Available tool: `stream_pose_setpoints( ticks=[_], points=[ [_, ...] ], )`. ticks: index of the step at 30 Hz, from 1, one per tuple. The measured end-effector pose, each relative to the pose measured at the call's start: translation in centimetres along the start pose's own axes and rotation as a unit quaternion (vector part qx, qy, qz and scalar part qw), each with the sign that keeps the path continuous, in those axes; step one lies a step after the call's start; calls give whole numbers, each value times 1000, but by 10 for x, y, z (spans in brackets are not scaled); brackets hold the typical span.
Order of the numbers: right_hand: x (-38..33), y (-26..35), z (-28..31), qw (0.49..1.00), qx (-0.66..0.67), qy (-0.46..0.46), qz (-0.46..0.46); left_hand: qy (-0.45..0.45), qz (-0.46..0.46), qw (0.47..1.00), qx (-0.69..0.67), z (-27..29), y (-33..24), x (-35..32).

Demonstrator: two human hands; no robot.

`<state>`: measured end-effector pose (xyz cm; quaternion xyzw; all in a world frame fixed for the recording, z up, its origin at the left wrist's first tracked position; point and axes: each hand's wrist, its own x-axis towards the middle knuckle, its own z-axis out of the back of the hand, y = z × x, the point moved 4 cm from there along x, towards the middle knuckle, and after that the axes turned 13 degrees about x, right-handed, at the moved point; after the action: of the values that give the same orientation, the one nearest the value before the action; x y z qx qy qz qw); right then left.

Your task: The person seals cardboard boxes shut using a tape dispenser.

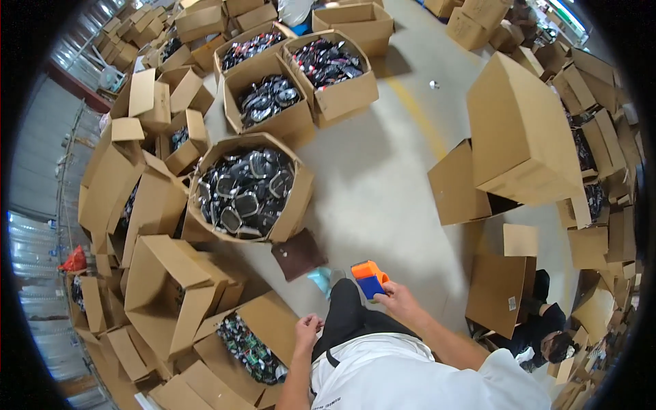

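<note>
The right hand is clasped around an orange-and-blue tape dispenser, held out over the grey floor just past the person's dark-trousered leg; the left hand hangs loosely curled and holds nothing. At about ten o'clock from the dispenser stands an open carton of black parts, with a brown pad between. To tape well, I judge the dispenser should meet a flap flat and square.

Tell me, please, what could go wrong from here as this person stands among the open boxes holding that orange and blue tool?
The open cartons crowd the feet, so a step left could trip. The right hand grips the tape dispenser only by its end; it might drop. A seated person sits close on the right.
</note>
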<state>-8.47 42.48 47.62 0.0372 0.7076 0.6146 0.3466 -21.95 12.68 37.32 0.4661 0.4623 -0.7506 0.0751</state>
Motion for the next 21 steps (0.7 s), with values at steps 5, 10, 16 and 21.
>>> stream_pose_setpoints(
  ticks=[5,10,16,21],
  points=[
    [20,43,17,999,-32,-32,4,13,-18,1000,16,-30,-80,50],
    [85,59,49,997,-55,-50,-9,105,-75,991,25,-93,-189,105],
    [201,77,100,992,-81,-83,-47,128,-181,966,131,-143,-290,202],
    [293,158,122,990,-92,-104,-5,161,-191,964,93,-161,-395,252]
  ],
)
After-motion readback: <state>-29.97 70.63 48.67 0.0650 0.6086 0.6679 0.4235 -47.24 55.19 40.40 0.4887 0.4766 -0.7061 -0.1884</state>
